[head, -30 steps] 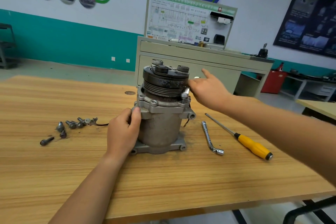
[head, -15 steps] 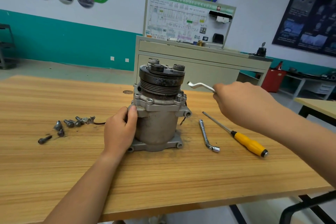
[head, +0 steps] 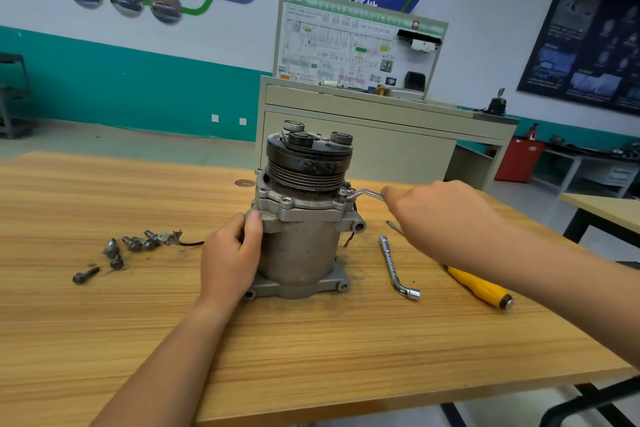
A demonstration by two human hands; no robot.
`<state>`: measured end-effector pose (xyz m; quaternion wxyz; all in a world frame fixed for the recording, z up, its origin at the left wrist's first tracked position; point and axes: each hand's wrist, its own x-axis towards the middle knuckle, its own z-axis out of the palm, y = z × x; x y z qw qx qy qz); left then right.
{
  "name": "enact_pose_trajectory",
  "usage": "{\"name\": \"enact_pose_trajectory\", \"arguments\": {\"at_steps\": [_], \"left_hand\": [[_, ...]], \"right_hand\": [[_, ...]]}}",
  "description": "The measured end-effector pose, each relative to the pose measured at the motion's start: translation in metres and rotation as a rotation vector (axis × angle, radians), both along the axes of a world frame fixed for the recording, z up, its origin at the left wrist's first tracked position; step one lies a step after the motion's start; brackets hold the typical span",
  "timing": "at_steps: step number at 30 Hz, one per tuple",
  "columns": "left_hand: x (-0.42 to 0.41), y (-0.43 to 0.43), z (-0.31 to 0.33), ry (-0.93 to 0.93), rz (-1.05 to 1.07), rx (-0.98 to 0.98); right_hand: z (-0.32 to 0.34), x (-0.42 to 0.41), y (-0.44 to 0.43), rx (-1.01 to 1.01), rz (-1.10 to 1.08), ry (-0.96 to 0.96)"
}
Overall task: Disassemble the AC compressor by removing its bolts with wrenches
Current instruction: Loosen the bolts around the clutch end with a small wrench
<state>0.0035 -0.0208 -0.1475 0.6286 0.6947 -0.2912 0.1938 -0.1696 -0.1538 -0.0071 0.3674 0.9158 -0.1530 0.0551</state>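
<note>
Bright, even indoor light, soft shadows, wide-angle bending at slightly blurred edges.

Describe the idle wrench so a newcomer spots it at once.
Find the grey AC compressor standing on the wooden table. Right of it lies an L-shaped socket wrench, beside the yellow-handled screwdriver. Unlike the wrench in the right hand, it lies untouched.

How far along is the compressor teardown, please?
Done: several bolts lie loose on the table left of the compressor. In hand: the right hand holds a wrench on a flange bolt while the left hand steadies it. Left: the flange seems to hold more bolts, and the compressor is unsplit.
</note>
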Motion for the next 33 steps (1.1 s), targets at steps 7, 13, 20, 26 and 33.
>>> {"name": "enact_pose_trajectory", "arguments": {"at_steps": [7,13,20,26,33], "left_hand": [[-0.001,0.001,0.001,-0.003,0.001,0.011],[-0.002,0.001,0.001,-0.007,-0.009,0.006],[-0.003,0.001,0.001,0.009,0.006,0.006],[-0.002,0.001,0.001,-0.001,-0.001,0.006],[-0.001,0.002,0.002,-0.021,0.046,0.033]], "right_hand": [[-0.001,-0.004,-0.002,0.069,-0.020,-0.144],[0.002,0.001,0.024,-0.100,0.030,0.046],[0.012,0.006,0.003,-0.124,0.105,0.034],[0.015,0.030,-0.053,-0.108,0.216,-0.060],[-0.034,0.078,-0.065,0.031,0.517,-0.584]]}}
